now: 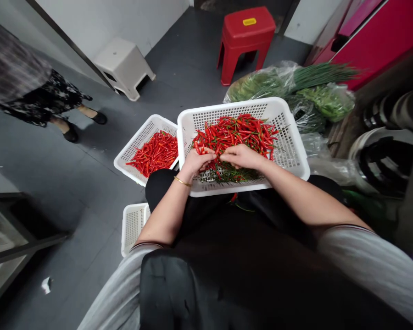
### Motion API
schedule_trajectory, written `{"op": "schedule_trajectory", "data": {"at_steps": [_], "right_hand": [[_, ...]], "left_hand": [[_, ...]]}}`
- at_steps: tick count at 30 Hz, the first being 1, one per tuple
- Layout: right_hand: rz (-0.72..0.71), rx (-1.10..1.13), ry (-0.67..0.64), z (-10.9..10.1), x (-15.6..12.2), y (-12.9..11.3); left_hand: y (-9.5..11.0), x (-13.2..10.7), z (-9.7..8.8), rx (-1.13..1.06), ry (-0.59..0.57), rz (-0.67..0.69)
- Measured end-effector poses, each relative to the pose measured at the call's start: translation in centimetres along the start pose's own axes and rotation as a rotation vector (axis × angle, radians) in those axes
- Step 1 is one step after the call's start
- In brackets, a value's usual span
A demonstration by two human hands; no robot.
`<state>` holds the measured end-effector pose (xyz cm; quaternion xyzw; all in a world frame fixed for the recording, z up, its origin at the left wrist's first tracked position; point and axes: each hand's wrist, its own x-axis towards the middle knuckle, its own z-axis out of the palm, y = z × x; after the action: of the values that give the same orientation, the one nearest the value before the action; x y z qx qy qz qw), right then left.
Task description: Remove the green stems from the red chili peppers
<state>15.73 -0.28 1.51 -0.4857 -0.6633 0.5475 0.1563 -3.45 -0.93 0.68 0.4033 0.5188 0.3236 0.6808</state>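
A red stool (248,34) is standing on the grey floor (179,78), a beige stool (124,64) sitting well apart from it. Bagged greens (296,87) are lying beside a red cabinet (375,36). Another person (37,98) in black shoes (99,118) is standing at left.

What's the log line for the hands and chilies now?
left hand: on red chilies | right hand: on same pile | lap basket: chilies, green stems | floor basket: more chilies

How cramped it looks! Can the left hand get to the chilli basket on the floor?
Probably yes: the left hand is in the lap basket; the chilli basket on the floor sits beside it, open-topped, nothing between.
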Motion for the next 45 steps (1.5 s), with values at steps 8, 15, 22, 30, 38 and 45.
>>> {"op": "schedule_trajectory", "data": {"at_steps": [8, 15, 22, 30, 38, 45], "right_hand": [[0.027, 0.341, -0.006, 0.3, 1.5, -1.6], [-0.043, -0.092, -0.045, 1.4, 0.1, -2.0], [-0.266, -0.631, -0.174, 1.4, -1.2, -3.8], [-0.206, -0.395, 0.005, 0.7, -1.5, -3.0], [-0.025, -0.16, 0.214, 0.1, -2.5, -1.7], [-0.174, -0.403, 0.152, 1.6, -1.3, -2.5]], "left_hand": [[0.8, -0.8, 0.1, 0.031, -0.19, 0.101], [1.0, -0.5, 0.0, -0.268, -0.067, 0.08], [0.7, -0.5, -0.4, -0.208, -0.172, -0.067], [0.9, -0.5, -0.2, -0.218, -0.142, 0.013], [0.7, 0.2, -1.1, -0.006, 0.202, 0.213], [1.1, -1.0, 0.3, -0.171, -0.041, 0.144]]}}
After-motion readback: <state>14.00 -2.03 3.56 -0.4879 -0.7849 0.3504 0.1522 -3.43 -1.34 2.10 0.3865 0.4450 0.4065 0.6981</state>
